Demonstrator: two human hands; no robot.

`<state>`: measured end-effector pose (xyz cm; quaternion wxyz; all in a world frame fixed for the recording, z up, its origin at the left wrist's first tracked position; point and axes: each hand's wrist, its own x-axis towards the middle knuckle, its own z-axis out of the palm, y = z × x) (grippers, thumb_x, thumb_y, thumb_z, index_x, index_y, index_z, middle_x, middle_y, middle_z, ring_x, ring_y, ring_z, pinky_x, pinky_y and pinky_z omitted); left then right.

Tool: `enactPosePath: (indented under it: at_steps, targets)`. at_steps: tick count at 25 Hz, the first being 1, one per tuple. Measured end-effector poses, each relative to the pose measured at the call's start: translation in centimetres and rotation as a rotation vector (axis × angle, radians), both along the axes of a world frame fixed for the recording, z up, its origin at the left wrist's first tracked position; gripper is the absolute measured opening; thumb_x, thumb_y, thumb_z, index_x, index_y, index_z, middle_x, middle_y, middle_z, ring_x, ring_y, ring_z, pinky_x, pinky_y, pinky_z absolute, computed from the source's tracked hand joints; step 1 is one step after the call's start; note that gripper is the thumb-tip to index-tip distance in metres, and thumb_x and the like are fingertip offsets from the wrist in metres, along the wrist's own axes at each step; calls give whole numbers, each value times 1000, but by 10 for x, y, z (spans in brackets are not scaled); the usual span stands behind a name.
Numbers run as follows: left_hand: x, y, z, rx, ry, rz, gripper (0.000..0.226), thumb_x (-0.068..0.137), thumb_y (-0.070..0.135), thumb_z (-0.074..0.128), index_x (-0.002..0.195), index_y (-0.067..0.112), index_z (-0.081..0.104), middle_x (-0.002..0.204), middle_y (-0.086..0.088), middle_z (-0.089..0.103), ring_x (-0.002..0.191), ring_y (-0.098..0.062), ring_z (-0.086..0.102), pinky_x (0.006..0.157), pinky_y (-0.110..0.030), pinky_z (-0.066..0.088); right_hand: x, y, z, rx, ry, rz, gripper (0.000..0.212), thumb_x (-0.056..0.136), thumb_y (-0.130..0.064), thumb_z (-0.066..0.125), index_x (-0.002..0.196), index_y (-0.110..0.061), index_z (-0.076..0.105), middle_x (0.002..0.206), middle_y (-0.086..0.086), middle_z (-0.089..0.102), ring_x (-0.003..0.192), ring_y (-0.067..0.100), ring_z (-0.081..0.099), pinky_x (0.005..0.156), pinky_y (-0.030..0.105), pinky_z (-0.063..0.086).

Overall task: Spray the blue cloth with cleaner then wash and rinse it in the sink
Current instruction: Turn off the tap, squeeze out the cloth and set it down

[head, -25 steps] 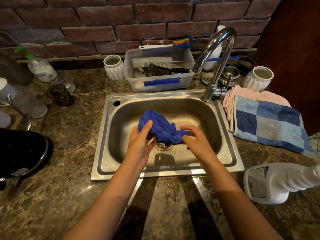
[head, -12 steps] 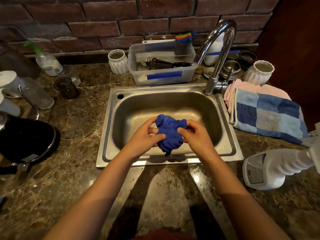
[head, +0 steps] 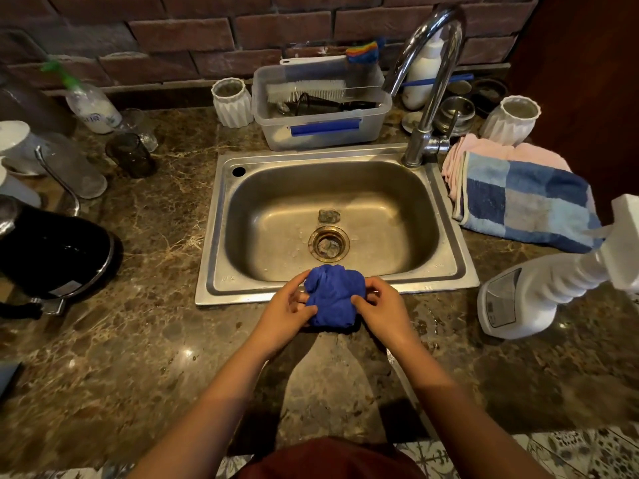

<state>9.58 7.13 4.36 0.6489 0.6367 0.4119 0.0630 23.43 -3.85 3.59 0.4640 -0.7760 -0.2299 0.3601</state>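
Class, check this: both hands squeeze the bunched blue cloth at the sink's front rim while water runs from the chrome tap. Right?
Wrong on one point: the head view shows no water leaving the chrome tap. Both hands do hold the bunched blue cloth at the sink's front rim.

Colours and patterns, sink counter

Deep blue bunched cloth (head: 334,294); silver steel sink (head: 449,236); brown veined marble counter (head: 138,323); blue-and-white checked towel (head: 525,202) over plain pink towel (head: 484,150); white spray bottle (head: 529,295); red-brown brick wall (head: 207,36).
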Motion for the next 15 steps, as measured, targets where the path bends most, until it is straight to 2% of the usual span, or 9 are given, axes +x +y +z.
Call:
enactPosePath:
  at_steps: [5,7,8,10,12,13,15]
  targets:
    - [-13,-6,-25,30,83,11,60,84,0,54,137,26,41,93,-11,59,77,-18,58,65,-27,52,-6,-13,-13,-190,-167,-7,12,76,-7,63,85,-10,57,96,8,58,87,24,58,74,30,48]
    - [-17,-10,-26,172,157,-43,63,83,5,56,140,25,36,102,-5,59,86,-16,59,73,-23,50,-12,-18,-12,-194,-238,6,25,75,-8,65,98,-10,54,108,10,53,93,24,57,78,29,48]
    - [-18,-13,-25,307,197,-63,67,83,9,59,142,25,32,111,-3,55,95,-14,56,82,-22,47,-14,-21,-12,-192,-316,41,38,76,-11,65,111,-12,50,120,12,49,104,25,54,87,29,46]
    - [-22,-16,-24,632,242,-147,78,81,21,62,146,27,20,138,-4,38,124,-16,40,103,-28,35,-18,-26,-13,-217,-584,202,60,82,-22,61,136,-16,35,146,11,33,133,27,34,106,33,30]
    - [-23,-19,-25,881,260,-368,83,83,34,59,146,33,5,158,-2,4,144,-19,7,114,-35,17,-22,-29,-15,-242,-834,387,64,86,-35,48,143,-22,21,155,7,20,143,26,17,111,41,19]
    - [-22,-20,-27,952,274,-471,82,85,39,54,145,35,-1,157,1,-9,144,-18,-6,116,-37,12,-24,-30,-17,-270,-912,456,63,86,-39,41,143,-23,22,155,7,22,142,25,19,110,44,22]
    - [-19,-21,-34,1002,339,-581,77,88,44,45,143,35,-10,153,2,-19,141,-17,-16,117,-40,11,-28,-27,-20,-355,-958,522,62,84,-44,33,141,-20,29,150,8,35,138,26,31,104,51,34]
